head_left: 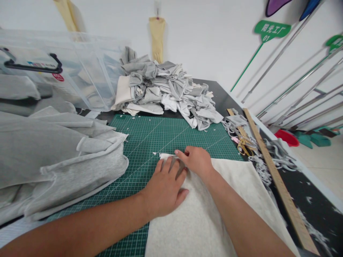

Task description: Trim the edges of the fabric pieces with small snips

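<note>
A cream piece of fabric (pixel 198 221) lies flat on the green cutting mat (pixel 171 134), its far edge running across the middle of the view. My left hand (pixel 164 191) rests on the fabric's far left corner, fingers spread and palm down. Just right of it, my right hand (pixel 198 160) is at the far edge with its fingers curled in and one digit pointing left along that edge. Whatever sits inside those curled fingers is hidden. A few tiny white scraps (pixel 154 153) lie on the mat beside the fabric's corner.
Grey fabric pieces (pixel 80 157) are stacked at left, before a clear plastic bin (pixel 88 67). Crumpled offcuts (pixel 166 85) are heaped at the back. On the right lie a long wooden ruler (pixel 281 182), gold-handled scissors (pixel 243 147) and cut strips (pixel 278 153).
</note>
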A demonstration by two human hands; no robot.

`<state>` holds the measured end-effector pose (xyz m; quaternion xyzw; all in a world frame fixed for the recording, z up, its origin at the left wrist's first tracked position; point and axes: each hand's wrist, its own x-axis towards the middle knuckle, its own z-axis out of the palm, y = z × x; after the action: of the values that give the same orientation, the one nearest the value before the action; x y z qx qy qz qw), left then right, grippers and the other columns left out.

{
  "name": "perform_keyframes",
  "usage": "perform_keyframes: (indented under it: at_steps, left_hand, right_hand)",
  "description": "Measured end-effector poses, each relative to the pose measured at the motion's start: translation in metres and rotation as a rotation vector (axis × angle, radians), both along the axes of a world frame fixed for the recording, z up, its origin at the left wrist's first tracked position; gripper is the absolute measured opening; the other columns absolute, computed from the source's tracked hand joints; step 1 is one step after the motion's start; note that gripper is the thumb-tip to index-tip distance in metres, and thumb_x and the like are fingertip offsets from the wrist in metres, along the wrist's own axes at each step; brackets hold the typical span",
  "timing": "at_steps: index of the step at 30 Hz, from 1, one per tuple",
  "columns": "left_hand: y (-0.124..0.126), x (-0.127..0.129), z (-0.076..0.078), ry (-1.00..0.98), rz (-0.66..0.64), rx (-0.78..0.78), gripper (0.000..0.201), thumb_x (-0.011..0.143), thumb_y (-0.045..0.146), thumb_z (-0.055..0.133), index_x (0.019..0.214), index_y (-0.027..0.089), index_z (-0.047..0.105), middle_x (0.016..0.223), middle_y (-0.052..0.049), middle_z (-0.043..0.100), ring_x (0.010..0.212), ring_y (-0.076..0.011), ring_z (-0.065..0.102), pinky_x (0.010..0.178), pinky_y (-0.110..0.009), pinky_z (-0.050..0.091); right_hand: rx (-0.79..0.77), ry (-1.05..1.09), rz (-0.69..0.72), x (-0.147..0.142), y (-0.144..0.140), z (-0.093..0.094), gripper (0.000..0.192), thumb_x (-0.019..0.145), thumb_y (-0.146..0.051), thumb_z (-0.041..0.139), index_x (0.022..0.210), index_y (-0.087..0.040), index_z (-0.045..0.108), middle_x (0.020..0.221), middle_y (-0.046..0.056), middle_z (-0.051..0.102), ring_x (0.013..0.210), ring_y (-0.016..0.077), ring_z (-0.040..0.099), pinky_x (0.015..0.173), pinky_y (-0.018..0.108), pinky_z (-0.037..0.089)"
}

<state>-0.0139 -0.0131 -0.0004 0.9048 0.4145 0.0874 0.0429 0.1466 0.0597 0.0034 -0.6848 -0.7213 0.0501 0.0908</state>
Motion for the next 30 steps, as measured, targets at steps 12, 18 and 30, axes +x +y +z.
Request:
perform_keyframes:
  at_steps: [12, 18, 30]
  left_hand:
    - [0.000, 0.000, 0.001, 0.000, -0.003, -0.006, 0.058, 0.091, 0.053, 0.037, 0.139, 0.020, 0.037, 0.145, -0.015, 0.031, 0.133, -0.0400, 0.025, 0.105, -0.061, 0.019]
    - [0.000, 0.000, 0.004, -0.005, 0.002, -0.005, 0.059, 0.090, 0.053, 0.040, 0.138, 0.020, 0.037, 0.147, -0.015, 0.028, 0.133, -0.0398, 0.025, 0.105, -0.061, 0.019]
    - [-0.001, 0.000, 0.007, -0.019, 0.005, -0.012, 0.056, 0.089, 0.051, 0.041, 0.135, 0.019, 0.040, 0.147, -0.015, 0.027, 0.134, -0.0398, 0.023, 0.106, -0.061, 0.018]
  right_hand:
    - [-0.013, -0.027, 0.007, -0.003, -0.001, 0.002, 0.060, 0.083, -0.071, 0.034, 0.066, -0.022, 0.063, 0.066, 0.006, 0.066, 0.062, 0.0181, 0.058, 0.053, 0.028, 0.027]
    - [-0.058, -0.078, 0.004, -0.007, 0.000, 0.004, 0.064, 0.084, -0.073, 0.029, 0.072, -0.022, 0.066, 0.070, 0.008, 0.067, 0.069, 0.0217, 0.062, 0.059, 0.030, 0.036]
    - [-0.090, -0.188, -0.001, -0.018, -0.001, 0.010, 0.071, 0.085, -0.073, 0.020, 0.082, -0.020, 0.068, 0.078, 0.011, 0.069, 0.077, 0.0262, 0.064, 0.066, 0.035, 0.043]
